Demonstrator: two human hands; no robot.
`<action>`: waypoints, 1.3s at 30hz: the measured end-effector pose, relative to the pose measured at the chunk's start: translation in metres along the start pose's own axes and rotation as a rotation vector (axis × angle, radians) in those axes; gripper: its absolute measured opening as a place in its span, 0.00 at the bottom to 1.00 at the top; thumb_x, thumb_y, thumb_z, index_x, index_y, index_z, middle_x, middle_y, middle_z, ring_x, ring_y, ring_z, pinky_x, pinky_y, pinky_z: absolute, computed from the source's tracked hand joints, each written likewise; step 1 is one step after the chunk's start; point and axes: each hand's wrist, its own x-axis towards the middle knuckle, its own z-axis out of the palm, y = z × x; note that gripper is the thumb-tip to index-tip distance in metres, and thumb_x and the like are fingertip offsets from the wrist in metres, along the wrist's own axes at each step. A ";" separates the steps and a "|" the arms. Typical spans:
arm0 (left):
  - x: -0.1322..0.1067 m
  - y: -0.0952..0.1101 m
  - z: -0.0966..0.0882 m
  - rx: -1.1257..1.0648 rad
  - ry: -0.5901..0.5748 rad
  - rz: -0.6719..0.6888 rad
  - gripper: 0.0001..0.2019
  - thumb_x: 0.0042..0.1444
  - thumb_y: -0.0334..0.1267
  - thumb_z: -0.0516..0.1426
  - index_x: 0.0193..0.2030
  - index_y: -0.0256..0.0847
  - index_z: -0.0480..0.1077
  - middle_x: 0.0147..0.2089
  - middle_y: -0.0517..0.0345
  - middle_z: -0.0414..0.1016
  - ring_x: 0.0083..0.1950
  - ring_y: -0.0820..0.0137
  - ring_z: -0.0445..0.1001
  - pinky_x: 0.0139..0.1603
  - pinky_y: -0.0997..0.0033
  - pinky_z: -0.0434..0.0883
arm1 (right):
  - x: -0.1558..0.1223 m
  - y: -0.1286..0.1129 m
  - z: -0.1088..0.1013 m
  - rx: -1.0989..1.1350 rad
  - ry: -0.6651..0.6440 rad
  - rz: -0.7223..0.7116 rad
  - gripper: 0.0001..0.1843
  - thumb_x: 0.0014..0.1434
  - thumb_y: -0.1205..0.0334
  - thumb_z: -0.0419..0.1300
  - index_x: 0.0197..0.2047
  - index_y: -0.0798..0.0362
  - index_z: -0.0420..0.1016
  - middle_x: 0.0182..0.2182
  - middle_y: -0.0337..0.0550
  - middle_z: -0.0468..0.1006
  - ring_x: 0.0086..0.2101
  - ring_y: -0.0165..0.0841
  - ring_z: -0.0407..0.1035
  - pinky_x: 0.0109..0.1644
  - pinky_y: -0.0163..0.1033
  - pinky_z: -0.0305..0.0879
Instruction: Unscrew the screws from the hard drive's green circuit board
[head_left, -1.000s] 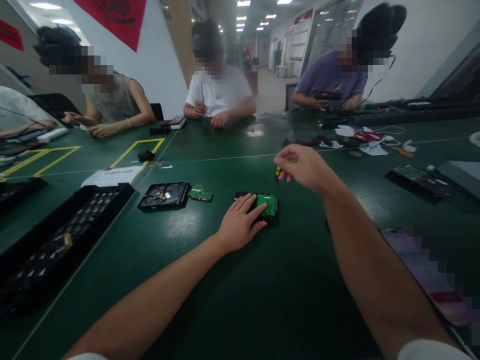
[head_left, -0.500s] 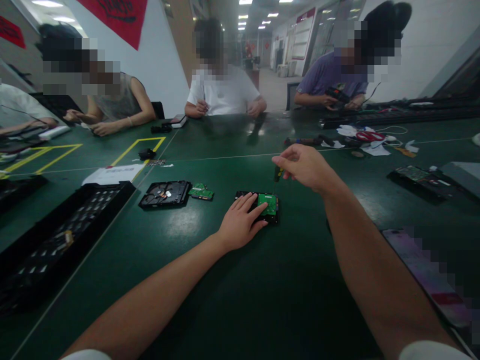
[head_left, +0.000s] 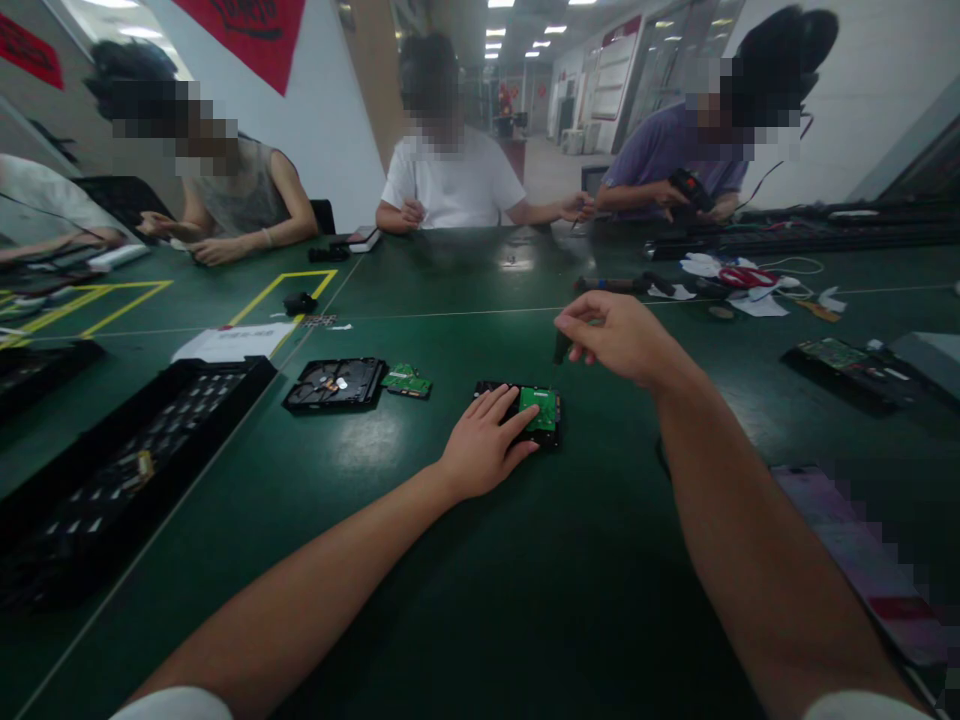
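A hard drive with a green circuit board on its upper face lies on the table in front of me. Across its left part my left hand rests with the fingers spread, the index finger on the board and the thumb along the near edge. My right hand pinches the dark handle of a small screwdriver above the drive's far right corner; its thin shaft is hard to make out. Left of the drive are a loose green circuit board and a second hard drive.
A long black tray stands at the left, near a white paper. To the right are an open device with a board and a phone-like slab. Cables and paper scraps lie farther back. Several people sit across the table.
My right hand has shifted slightly with the screwdriver, which shows less yellow on its handle. The co-worker in white has stretched an arm out sideways. My left hand stays on the drive.
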 end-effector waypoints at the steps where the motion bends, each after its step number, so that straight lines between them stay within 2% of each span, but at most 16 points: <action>1: 0.000 0.000 0.000 0.001 0.000 -0.001 0.28 0.74 0.56 0.51 0.75 0.48 0.65 0.80 0.45 0.57 0.82 0.51 0.53 0.78 0.43 0.58 | -0.001 -0.002 0.001 0.019 -0.001 0.006 0.09 0.69 0.57 0.65 0.42 0.55 0.79 0.30 0.46 0.83 0.24 0.31 0.75 0.27 0.36 0.70; 5: 0.000 0.001 0.000 -0.004 0.007 -0.001 0.28 0.74 0.56 0.52 0.74 0.49 0.65 0.80 0.45 0.57 0.82 0.50 0.53 0.78 0.43 0.58 | -0.001 -0.004 0.003 0.070 -0.008 -0.001 0.10 0.71 0.57 0.64 0.43 0.55 0.80 0.28 0.44 0.82 0.26 0.32 0.75 0.32 0.37 0.72; 11: 0.001 0.000 0.001 -0.011 0.015 0.005 0.28 0.73 0.56 0.52 0.74 0.49 0.65 0.80 0.45 0.57 0.82 0.51 0.53 0.78 0.41 0.59 | -0.001 -0.001 0.000 0.016 -0.057 -0.089 0.13 0.69 0.51 0.65 0.40 0.52 0.83 0.28 0.41 0.81 0.26 0.31 0.73 0.32 0.37 0.68; 17: 0.000 0.000 0.000 -0.020 0.014 -0.003 0.28 0.73 0.55 0.53 0.75 0.50 0.65 0.80 0.46 0.58 0.82 0.51 0.53 0.78 0.41 0.58 | 0.000 0.003 -0.001 0.000 0.004 -0.017 0.17 0.63 0.47 0.71 0.40 0.53 0.78 0.32 0.46 0.84 0.26 0.32 0.74 0.27 0.36 0.66; 25: 0.000 0.000 0.001 -0.011 0.010 -0.007 0.28 0.73 0.56 0.52 0.74 0.49 0.65 0.80 0.46 0.57 0.82 0.52 0.53 0.78 0.42 0.58 | 0.002 0.004 0.001 0.036 -0.031 -0.052 0.09 0.70 0.56 0.63 0.42 0.53 0.78 0.29 0.43 0.81 0.26 0.31 0.74 0.30 0.36 0.70; 29: 0.000 0.001 0.000 -0.005 0.006 -0.006 0.28 0.73 0.56 0.52 0.75 0.49 0.65 0.80 0.46 0.57 0.82 0.51 0.52 0.78 0.42 0.58 | 0.003 0.007 0.001 -0.010 -0.008 -0.038 0.11 0.67 0.54 0.67 0.42 0.53 0.78 0.29 0.43 0.82 0.26 0.32 0.75 0.30 0.36 0.69; 35: 0.000 0.001 -0.002 -0.012 0.011 0.002 0.28 0.74 0.56 0.51 0.74 0.48 0.66 0.80 0.45 0.58 0.82 0.51 0.53 0.78 0.43 0.58 | 0.000 0.002 0.001 0.024 -0.011 -0.023 0.09 0.70 0.57 0.63 0.44 0.54 0.80 0.28 0.43 0.81 0.26 0.32 0.74 0.31 0.37 0.71; 39: 0.000 0.000 -0.001 -0.028 0.010 0.006 0.28 0.73 0.56 0.52 0.75 0.49 0.64 0.80 0.46 0.57 0.82 0.51 0.52 0.78 0.41 0.57 | 0.000 0.002 -0.001 -0.041 -0.013 -0.071 0.13 0.70 0.51 0.63 0.43 0.52 0.83 0.28 0.42 0.81 0.27 0.33 0.74 0.31 0.37 0.68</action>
